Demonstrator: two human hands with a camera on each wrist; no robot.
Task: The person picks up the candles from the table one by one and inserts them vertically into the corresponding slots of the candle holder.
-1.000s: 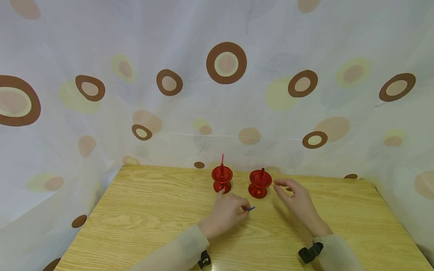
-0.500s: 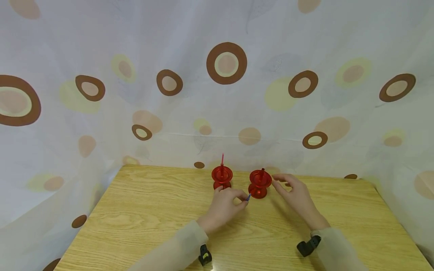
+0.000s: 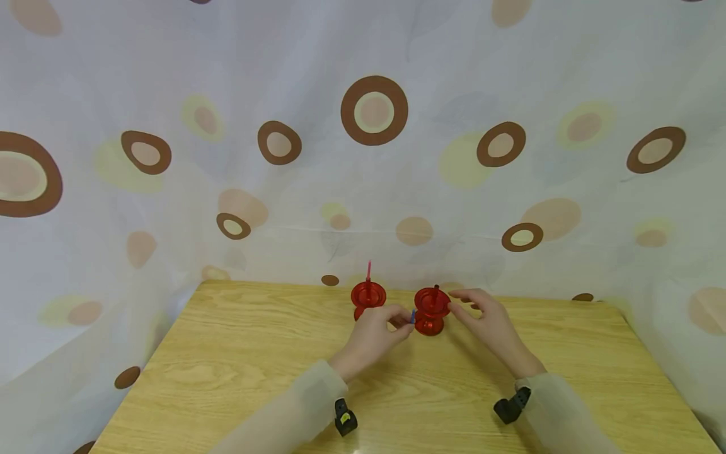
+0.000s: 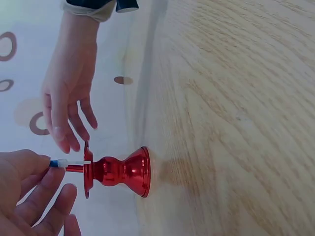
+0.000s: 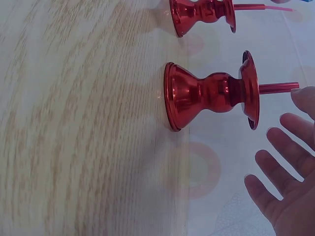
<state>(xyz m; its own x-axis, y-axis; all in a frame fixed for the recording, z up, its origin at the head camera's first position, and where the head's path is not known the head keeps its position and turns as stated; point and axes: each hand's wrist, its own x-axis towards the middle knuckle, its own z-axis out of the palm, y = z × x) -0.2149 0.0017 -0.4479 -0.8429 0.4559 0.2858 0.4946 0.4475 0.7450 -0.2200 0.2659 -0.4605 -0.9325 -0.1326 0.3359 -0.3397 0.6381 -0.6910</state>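
Observation:
My left hand [image 3: 371,337] pinches a small blue candle [image 3: 413,317] with a white pointed end between thumb and forefinger. In the head view the candle stands upright just left of the right red metal candle holder [image 3: 432,304]. The left wrist view shows its white end [image 4: 74,162] overlapping the holder's thin tube and dish. My right hand [image 3: 492,325] is at the other side of that holder, fingers loosely spread; its thumb is by the tube's top [image 5: 294,86] in the right wrist view. A second red holder [image 3: 368,295] carries a thin pink candle [image 3: 369,270], its base partly hidden behind my left hand.
Both holders stand near the back edge of a light wooden table [image 3: 255,353]. Behind the table hangs a pale curtain [image 3: 317,82] patterned with brown rings and spots. Each wrist wears a small black camera strap [image 3: 345,416].
My left hand has moved forward to the right holder, turning the blue candle from nearly flat to upright. My right hand has shifted slightly left, closer to the holder. The view has tilted slightly.

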